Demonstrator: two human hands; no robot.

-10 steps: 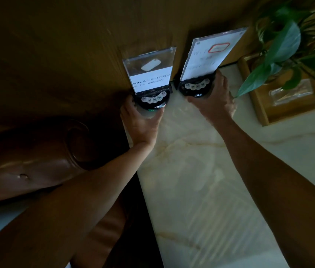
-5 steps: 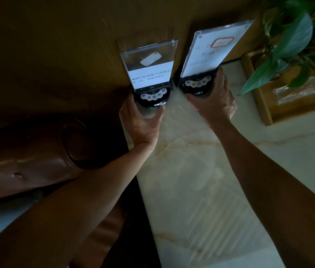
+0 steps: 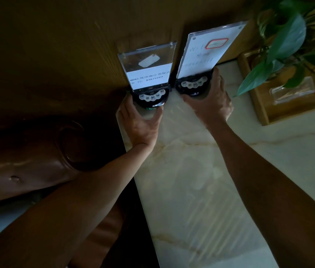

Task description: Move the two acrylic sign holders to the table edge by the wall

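Gripping each sign holder's black base, left hand (image 3: 140, 122) and right hand (image 3: 209, 102), we keep both upright against the wall (image 3: 75, 45) at the bench (image 3: 191, 171) edge.

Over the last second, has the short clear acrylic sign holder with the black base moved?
No, not noticeably. The short sign holder stays at the marble table's corner against the wooden wall, left hand gripping it; right hand grips the tall sign holder.
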